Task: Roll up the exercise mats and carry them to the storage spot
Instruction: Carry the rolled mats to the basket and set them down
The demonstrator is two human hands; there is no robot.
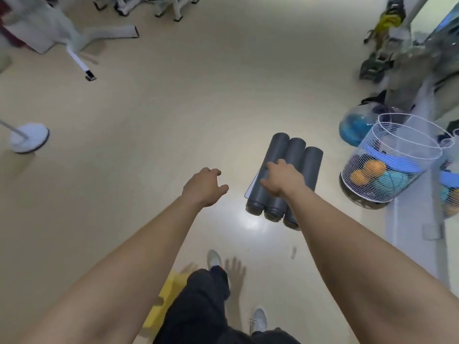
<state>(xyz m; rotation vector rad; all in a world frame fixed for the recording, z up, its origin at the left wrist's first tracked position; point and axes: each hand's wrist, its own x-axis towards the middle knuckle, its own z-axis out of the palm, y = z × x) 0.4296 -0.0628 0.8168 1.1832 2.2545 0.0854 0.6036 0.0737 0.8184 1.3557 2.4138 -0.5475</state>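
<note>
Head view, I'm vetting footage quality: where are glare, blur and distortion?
Head view: glare patch on the floor just short of the mats, which look fairly sharp. Head view: the white frame top left and the corners smear. Head view: wide-angle bending tilts the basket and stretches the forearms.

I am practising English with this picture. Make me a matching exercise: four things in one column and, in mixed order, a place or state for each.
Things
1. rolled mats
2. wire basket
3. left hand
4. right hand

Places or states
a. holds orange and blue balls
b. open in the air, holding nothing
c. lie side by side on the floor
d. rests on top of the grey rolls

Pairs: 1-c, 2-a, 3-b, 4-d
</note>
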